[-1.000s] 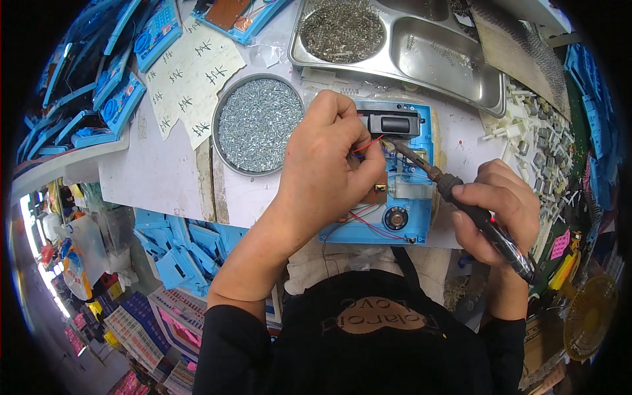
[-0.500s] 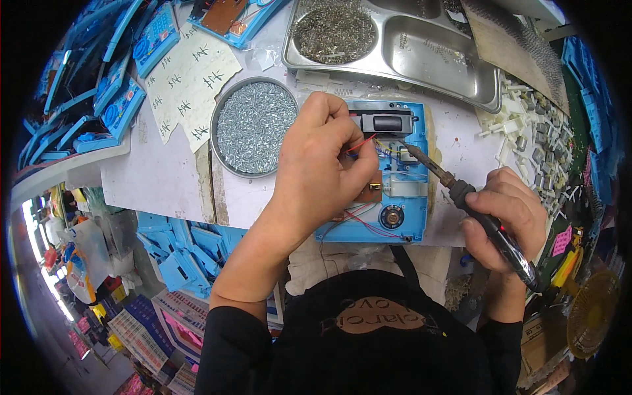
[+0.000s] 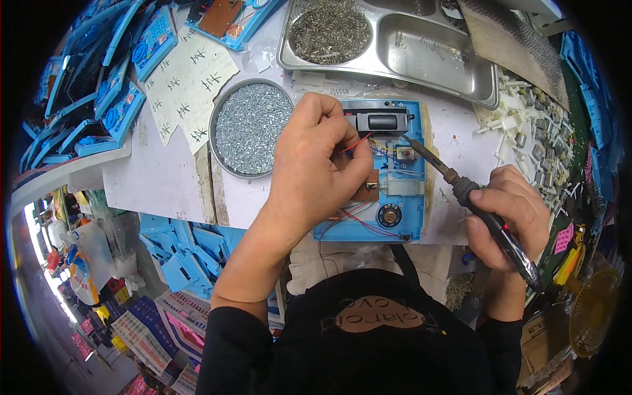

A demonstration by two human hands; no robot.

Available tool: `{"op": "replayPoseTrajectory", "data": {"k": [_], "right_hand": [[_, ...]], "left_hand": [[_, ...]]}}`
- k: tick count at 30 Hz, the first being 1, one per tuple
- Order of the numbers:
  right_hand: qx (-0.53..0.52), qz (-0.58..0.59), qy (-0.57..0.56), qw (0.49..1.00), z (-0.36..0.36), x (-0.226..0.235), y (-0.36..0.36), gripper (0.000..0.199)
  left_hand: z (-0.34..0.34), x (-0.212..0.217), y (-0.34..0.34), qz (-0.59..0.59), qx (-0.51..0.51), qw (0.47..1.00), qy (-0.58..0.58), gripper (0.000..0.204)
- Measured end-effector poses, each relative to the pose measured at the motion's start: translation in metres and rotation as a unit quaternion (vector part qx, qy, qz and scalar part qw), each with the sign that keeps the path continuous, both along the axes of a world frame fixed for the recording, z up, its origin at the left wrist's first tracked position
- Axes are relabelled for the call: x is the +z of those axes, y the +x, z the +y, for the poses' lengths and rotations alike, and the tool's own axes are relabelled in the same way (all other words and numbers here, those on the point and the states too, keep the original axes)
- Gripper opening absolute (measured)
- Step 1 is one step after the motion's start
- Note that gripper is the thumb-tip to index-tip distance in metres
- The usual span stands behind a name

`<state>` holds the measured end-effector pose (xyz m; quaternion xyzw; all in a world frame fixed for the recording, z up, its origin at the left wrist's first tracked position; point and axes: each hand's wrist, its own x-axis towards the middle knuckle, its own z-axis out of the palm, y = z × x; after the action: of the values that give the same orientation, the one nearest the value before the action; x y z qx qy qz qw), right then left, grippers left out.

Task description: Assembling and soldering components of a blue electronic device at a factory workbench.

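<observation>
I have the left hand (image 3: 319,158) pinched narrow, thumb against forefinger, on a thin red wire (image 3: 355,143); the right hand (image 3: 510,217) is wrapped around the handle of a soldering iron (image 3: 466,191). The open blue housing (image 3: 411,209) lies on the white table (image 3: 151,178) in front of the body, partly under the left hand. I judge the step to be iron work on the wiring: the tip points at the lower right corner of a black block (image 3: 384,122), though I cannot tell whether they touch. As I read it, any move from here calls for a steady wire and a tip guided clear of the plastic. The left hand hides the housing's left side from me. Just left of that hand stands a round bowl (image 3: 212,128) of small metal pins; beyond the housing, a compartmented metal tray (image 3: 428,72) limits reach. White plastic parts (image 3: 520,125) crowd the right side, and more blue housings (image 3: 85,105) are heaped far left.
</observation>
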<state>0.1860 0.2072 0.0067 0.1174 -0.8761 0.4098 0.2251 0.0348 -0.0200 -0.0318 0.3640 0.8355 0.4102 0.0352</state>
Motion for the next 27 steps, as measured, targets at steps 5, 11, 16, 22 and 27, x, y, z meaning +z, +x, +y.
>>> {"op": "replayPoseTrajectory", "data": {"k": [5,11,16,22,27], "right_hand": [[-0.019,0.02,-0.023,0.999,0.009,0.002,0.008,0.027],[-0.028,0.037,-0.039,0.998,0.013,-0.001,0.01,0.03],[-0.097,0.035,-0.095,0.99,0.012,-0.013,0.025,0.029],[-0.07,0.019,-0.098,0.992,0.003,-0.022,0.016,0.031],[-0.075,-0.001,-0.129,0.989,0.008,-0.013,0.029,0.029]], "left_hand": [[0.001,0.008,0.014,0.05,-0.049,0.996,0.061,0.022],[0.018,0.0,0.017,0.181,-0.159,0.97,-0.031,0.024],[0.006,0.002,0.013,0.132,-0.211,0.968,0.024,0.028],[-0.001,0.002,0.012,-0.091,-0.189,0.977,0.038,0.025],[-0.008,0.002,0.008,-0.094,-0.253,0.963,0.021,0.022]]}}
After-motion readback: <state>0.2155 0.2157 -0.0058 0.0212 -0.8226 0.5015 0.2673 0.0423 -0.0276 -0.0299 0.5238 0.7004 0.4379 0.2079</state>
